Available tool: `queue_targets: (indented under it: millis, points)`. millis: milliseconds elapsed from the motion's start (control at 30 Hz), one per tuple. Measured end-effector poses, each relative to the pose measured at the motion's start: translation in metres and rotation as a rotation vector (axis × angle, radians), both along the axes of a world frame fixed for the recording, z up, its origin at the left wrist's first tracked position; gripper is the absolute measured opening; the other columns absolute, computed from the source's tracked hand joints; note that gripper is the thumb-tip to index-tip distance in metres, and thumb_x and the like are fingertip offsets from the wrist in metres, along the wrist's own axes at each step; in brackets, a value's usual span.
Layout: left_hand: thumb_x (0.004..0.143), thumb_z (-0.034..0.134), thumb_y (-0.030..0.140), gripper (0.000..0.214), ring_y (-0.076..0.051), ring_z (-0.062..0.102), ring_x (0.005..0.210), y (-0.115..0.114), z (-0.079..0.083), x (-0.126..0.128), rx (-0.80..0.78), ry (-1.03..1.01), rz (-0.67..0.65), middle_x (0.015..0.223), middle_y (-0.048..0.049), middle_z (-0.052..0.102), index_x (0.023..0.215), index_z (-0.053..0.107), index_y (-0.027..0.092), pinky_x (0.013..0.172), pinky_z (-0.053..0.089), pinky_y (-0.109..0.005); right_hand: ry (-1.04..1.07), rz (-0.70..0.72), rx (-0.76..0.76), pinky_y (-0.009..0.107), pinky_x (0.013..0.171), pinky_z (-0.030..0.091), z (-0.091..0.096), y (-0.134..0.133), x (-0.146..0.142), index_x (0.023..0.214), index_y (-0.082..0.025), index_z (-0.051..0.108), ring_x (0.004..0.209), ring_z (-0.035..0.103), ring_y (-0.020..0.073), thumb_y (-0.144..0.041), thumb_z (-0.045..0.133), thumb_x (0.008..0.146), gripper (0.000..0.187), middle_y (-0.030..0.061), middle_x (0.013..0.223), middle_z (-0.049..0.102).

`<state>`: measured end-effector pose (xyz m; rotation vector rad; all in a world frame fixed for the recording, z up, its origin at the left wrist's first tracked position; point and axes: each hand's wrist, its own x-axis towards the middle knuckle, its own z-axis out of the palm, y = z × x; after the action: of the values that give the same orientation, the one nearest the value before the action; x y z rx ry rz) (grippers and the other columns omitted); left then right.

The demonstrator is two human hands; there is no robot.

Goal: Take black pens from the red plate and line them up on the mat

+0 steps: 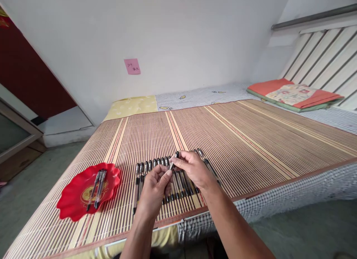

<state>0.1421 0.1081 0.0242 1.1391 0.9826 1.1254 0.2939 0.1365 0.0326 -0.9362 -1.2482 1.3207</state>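
Observation:
Both my hands hold one black-capped pen (174,160) above a row of several similar pens (145,173) laid side by side on a striped bamboo mat (251,140). My left hand (154,188) pinches the pen's lower end with closed fingers. My right hand (192,168) grips its upper part near the cap, fingers closed. A red scalloped plate (72,199) lies on the mat to the left and carries a few pens (97,188).
The mat covers a bed with a checked sheet (306,188). A folded orange and patterned cushion (295,95) lies at the far right corner. A pink note (132,66) sticks to the white wall. The floor (33,177) is to the left.

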Motion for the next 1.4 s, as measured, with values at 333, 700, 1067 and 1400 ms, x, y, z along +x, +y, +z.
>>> queue_targets:
  millis: [333, 700, 1067, 1400]
  points:
    - [0.092, 0.058, 0.035, 0.019, -0.015, 0.049, 0.056, -0.008, 0.007, 0.007, 0.307, 0.541, 0.217, 0.065, 0.0017, 0.057, 0.078, 0.058, 0.022, 0.054, 0.032, -0.024, 0.06, -0.01, -0.075, 0.031, 0.075, 0.056, -0.008, 0.003, -0.004, 0.083, -0.02, 0.074, 0.074, 0.064, 0.0148, -0.047, 0.081, 0.076, 0.029, 0.0017, 0.08, 0.068]
    - [0.091, 0.062, 0.039, 0.02, -0.014, 0.044, 0.052, -0.018, 0.007, -0.002, 0.239, 0.486, 0.256, 0.059, 0.0052, 0.048, 0.079, 0.058, 0.024, 0.052, 0.03, -0.024, 0.21, -0.805, 0.131, 0.032, 0.07, 0.055, -0.014, 0.022, 0.118, 0.083, -0.021, 0.064, 0.076, 0.067, 0.0172, -0.056, 0.076, 0.077, 0.038, 0.0045, 0.083, 0.069]
    - [0.087, 0.066, 0.053, 0.032, -0.008, 0.041, 0.047, -0.007, 0.002, -0.002, 0.141, 0.234, 0.095, 0.065, 0.0058, 0.053, 0.084, 0.058, 0.022, 0.042, 0.032, -0.019, -0.875, -0.773, -0.06, 0.03, 0.069, 0.048, -0.077, 0.055, 0.14, 0.095, -0.015, 0.064, 0.077, 0.067, 0.0214, -0.023, 0.071, 0.076, 0.022, 0.0076, 0.081, 0.072]
    - [0.085, 0.068, 0.054, 0.032, -0.009, 0.041, 0.046, -0.005, -0.005, 0.001, 0.094, 0.25, 0.023, 0.066, 0.0051, 0.054, 0.09, 0.06, 0.023, 0.043, 0.034, -0.02, -0.983, -0.556, -0.114, 0.029, 0.081, 0.05, -0.095, 0.069, 0.143, 0.108, -0.014, 0.076, 0.099, 0.072, 0.0249, -0.022, 0.064, 0.084, 0.028, 0.0142, 0.105, 0.078]
